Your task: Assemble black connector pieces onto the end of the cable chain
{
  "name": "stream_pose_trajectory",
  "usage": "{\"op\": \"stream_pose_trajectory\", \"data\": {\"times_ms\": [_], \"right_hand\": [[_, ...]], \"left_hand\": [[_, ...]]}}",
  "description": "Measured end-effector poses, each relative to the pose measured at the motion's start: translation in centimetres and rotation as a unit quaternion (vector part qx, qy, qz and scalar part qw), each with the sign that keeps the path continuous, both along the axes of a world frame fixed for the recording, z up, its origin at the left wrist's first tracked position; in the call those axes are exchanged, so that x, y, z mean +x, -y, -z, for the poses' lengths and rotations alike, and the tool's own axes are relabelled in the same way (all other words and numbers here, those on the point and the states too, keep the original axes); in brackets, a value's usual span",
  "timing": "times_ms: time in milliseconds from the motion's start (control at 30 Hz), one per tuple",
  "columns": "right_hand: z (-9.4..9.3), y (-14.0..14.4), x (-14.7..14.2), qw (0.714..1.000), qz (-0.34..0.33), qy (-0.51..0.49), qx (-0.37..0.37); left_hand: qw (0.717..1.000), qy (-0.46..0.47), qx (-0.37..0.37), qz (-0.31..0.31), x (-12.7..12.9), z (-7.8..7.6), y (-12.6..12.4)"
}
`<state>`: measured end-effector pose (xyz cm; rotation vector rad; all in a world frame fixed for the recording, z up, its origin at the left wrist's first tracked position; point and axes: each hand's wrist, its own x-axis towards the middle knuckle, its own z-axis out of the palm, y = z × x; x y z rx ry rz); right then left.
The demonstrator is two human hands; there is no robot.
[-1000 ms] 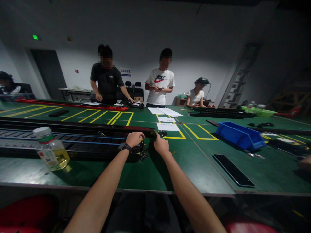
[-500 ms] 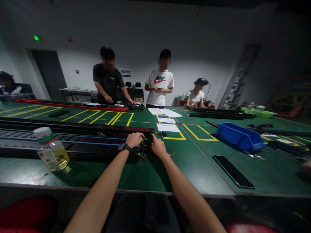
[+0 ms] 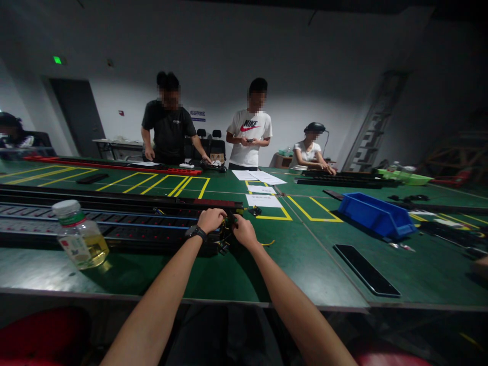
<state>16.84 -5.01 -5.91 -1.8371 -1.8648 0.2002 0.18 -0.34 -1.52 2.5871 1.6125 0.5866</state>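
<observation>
near the left front edge of the green tabletop (image 3: 236,274) stands a capped bottle (image 3: 79,234) with yellowish liquid. behind it a long black power strip assembly (image 3: 114,221) with red switches runs from the left edge to about the middle. the left hand (image 3: 210,219), a watch (image 3: 195,232) on its wrist, is curled shut over the strip's right end. just beside it the right hand (image 3: 244,232) is closed too, its fingers pinching the small black end fitting with yellow wires (image 3: 227,229). judging by this, the strip's body looks assembled and only the end wiring is left; whether the fitting is seated i cannot tell. further right lie a black flat panel (image 3: 366,268) near the front edge and a blue bin (image 3: 375,214) behind it.
</observation>
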Motion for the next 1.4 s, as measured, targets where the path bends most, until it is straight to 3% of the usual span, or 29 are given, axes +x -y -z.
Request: {"op": "stream_pose_trajectory", "data": {"times_ms": [833, 1400], "right_hand": [[2.1, -2.0, 0.7, 0.986, -0.041, -0.153, 0.054], [1.9, -1.5, 0.6, 0.989, -0.043, -0.133, 0.058]], "left_hand": [[1.0, -0.002, 0.001, 0.001, 0.0, 0.1, -0.2], [1.0, 0.005, 0.003, 0.006, -0.1, 0.2, -0.4]]}}
